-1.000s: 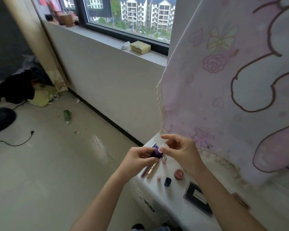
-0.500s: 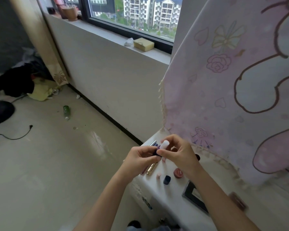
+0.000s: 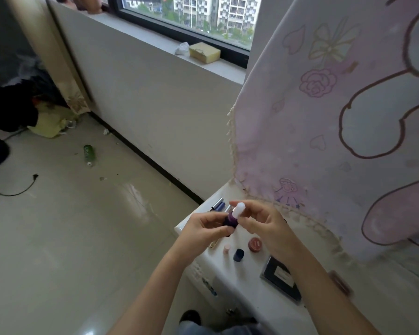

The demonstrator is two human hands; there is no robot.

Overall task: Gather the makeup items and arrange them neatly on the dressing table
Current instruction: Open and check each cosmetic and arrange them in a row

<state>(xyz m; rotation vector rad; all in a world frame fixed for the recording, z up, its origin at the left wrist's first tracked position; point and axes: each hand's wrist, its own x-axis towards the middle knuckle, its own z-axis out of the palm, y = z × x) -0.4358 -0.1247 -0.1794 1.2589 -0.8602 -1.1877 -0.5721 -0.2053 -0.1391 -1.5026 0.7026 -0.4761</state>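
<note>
Here left hand (image 3: 203,229) grips tube (image 3: 230,220) over table (image 3: 242,279) edge.

Floor (image 3: 58,238): glossy, smooth tile. Curtain (image 3: 336,117): matt printed cloth. Table (image 3: 247,281): smooth white top. Compact (image 3: 279,278): glossy black plastic.

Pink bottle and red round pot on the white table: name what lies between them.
Head view: a small dark blue piece stands between pink bottle and red pot.

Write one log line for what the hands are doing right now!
left hand: holds purple tube | right hand: pinches white cap | where: above dressing table | cap seated: unclear
</note>
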